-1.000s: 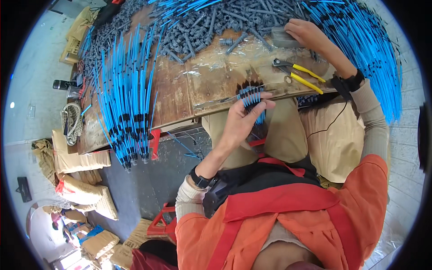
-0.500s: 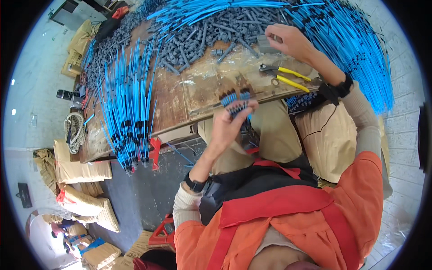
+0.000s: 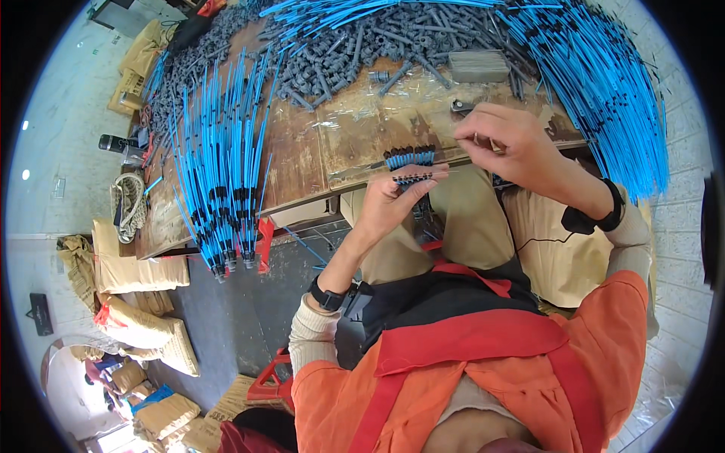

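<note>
My left hand (image 3: 389,204) is closed round a bundle of short blue tubes (image 3: 408,159) with dark tips, lined up in a row at the table's front edge. Its thumb lies along the near side of the row. Just to the right, my right hand (image 3: 517,147) hovers with its fingers curled in. Something thin may be between those fingertips, too small to name. Beneath that hand shows the dark head of the pliers (image 3: 461,106); their yellow handles are hidden. A grey rectangular block (image 3: 478,68) lies farther back.
Grey plastic fittings (image 3: 340,60) are heaped along the back of the wooden table (image 3: 302,155). Long blue rods lie in a bundle (image 3: 219,158) at left, overhanging the front edge, and in a large pile (image 3: 604,98) at right. Brown sacks (image 3: 140,264) stand on the floor.
My right hand has come from beside the grey block toward me, over the pliers and close to my left hand. My left hand has turned the tubes into a straighter row.
</note>
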The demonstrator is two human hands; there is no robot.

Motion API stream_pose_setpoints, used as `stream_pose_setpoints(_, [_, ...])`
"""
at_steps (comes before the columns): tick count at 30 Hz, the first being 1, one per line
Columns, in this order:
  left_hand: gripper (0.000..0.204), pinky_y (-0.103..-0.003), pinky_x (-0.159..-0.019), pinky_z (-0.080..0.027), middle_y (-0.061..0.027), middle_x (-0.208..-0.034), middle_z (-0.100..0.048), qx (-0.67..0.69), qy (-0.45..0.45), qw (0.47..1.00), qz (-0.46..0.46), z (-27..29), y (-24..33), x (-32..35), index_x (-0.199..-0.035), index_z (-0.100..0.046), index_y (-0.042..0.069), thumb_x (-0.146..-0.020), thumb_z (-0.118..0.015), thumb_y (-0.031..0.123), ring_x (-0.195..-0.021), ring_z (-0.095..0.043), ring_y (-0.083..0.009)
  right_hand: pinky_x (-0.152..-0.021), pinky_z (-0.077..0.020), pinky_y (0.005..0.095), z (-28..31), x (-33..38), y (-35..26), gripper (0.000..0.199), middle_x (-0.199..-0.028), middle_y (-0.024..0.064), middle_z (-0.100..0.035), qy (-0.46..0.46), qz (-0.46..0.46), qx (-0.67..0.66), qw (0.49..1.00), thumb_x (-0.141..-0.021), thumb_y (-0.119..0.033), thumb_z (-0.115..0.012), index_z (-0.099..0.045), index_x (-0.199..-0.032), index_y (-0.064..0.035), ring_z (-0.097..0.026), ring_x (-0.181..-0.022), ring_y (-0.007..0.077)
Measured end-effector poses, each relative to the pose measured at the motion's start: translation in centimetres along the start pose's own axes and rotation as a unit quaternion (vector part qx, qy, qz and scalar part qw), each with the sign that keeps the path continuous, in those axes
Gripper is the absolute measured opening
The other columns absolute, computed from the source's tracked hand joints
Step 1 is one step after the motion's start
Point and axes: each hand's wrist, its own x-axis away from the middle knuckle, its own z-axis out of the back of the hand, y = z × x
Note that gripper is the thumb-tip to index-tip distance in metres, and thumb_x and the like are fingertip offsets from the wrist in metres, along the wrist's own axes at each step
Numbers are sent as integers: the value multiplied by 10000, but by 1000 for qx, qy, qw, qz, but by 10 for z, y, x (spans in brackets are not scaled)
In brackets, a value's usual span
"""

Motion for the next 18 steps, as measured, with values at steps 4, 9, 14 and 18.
stream_pose_setpoints(4, [208,-306,-960,-464,-114,-1178,-671,-19,3,1000,8,0,-1,0,-1124,-678,-9,-947,-580,41,-1124,-603,-182,-548,-415,318,-4,4,-11,434,-768,83,-541,-34,2,46,998,-770,51,-639,-650,-1183,-80,-542,-646,210])
stream_pose_setpoints(9, [202,-301,-940,-476,-111,-1175,-673,41,26,999,-2,-2,-4,-2,-1116,-679,-10,-947,-581,41,-1097,-607,-163,-565,-410,347,2,1,-23,488,-744,86,-508,-78,-57,2,995,-779,49,-609,-627,-1247,-87,-514,-647,240])
stream_pose_setpoints(14, [195,-296,-927,-483,-110,-1179,-673,29,29,999,-4,-3,-5,-2,-1106,-679,-14,-946,-580,38,-1073,-609,-147,-573,-407,358,-2,3,-18,488,-749,88,-498,-81,-48,24,995,-808,30,-603,-605,-1282,-87,-499,-643,248])
stream_pose_setpoints(18, [192,-294,-925,-484,-108,-1178,-674,19,28,999,-5,-3,-3,-4,-1101,-680,-15,-944,-585,39,-1071,-609,-147,-580,-409,355,-5,4,-13,477,-771,94,-500,-67,-33,25,997,-819,26,-608,-601,-1283,-84,-507,-660,251])
